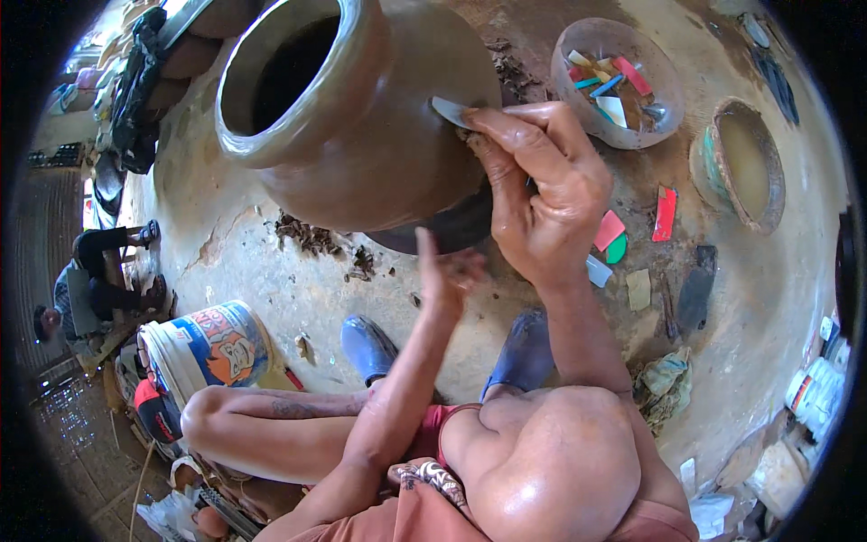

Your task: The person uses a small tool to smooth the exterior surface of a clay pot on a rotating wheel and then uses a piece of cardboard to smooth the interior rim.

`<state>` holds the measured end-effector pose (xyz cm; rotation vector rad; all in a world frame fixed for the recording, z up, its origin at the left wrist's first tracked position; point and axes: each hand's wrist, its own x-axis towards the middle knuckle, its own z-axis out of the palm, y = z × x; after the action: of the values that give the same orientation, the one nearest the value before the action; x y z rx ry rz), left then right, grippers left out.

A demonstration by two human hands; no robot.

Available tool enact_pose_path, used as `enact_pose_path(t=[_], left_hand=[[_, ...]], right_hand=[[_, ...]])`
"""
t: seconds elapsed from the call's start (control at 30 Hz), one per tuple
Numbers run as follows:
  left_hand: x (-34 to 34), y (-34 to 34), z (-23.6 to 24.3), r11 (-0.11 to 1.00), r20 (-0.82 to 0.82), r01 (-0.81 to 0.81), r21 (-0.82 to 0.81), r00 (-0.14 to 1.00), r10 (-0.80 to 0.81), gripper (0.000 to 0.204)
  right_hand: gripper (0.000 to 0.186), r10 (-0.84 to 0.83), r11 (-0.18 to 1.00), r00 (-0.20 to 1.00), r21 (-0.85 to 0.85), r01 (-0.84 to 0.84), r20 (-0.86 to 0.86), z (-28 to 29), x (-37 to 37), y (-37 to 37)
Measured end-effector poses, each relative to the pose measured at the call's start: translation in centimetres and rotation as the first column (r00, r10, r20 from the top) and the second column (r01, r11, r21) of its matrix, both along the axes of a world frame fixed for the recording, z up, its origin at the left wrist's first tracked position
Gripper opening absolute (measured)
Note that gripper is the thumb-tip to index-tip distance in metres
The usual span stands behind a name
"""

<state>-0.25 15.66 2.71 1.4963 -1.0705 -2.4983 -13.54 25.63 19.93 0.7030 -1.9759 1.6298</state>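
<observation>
A large brown clay pot (pixel 379 135) with a wide rimmed mouth stands tilted toward the left on a dark base (pixel 429 237). My right hand (pixel 546 190) pinches a small pale flat tool (pixel 444 110) against the pot's upper right side, with some clay by the thumb. My left hand (pixel 444 275) is just below the pot's belly, fingers apart and a little blurred, with nothing visible in it. Clay scraps (pixel 302 235) lie on the floor beside the base.
A tub of colored scrapers (pixel 614 81) and a bowl of murky water (pixel 741 158) stand at right, with loose scrapers (pixel 662 212) and a rag (pixel 664 388). My blue-shod feet (pixel 366 348) are below. A bucket (pixel 208 348) and another seated person (pixel 99 289) are at left.
</observation>
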Motion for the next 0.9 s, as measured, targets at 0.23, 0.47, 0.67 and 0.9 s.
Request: enact_pose_path(t=[0.23,0.47,0.67,0.9], left_hand=[[-1.8,-6.9,-2.2,0.863,0.114,-0.265,-0.431,0.932,0.343,0.082],[1.3,2.1,-0.4,0.99,0.155,0.133,0.05,0.978,-0.139,0.078],[0.0,-11.4,-1.0,0.954,-0.08,-0.161,-0.255,0.986,0.145,0.071],[1.2,0.6,-1.8,0.996,-0.035,0.001,-0.087,0.999,-0.004,0.075]], right_hand=[[0.021,0.031,0.999,0.999,0.036,-0.03,-0.03,1.5,0.0,-1.2],[0.022,0.031,0.995,0.997,0.093,-0.025,-0.064,1.0,-0.3,-1.2],[0.021,0.04,0.994,0.995,0.101,-0.031,-0.094,1.9,-0.2,-1.5],[0.019,0.036,0.996,0.995,0.09,-0.028,-0.095,1.2,-0.1,-1.8]])
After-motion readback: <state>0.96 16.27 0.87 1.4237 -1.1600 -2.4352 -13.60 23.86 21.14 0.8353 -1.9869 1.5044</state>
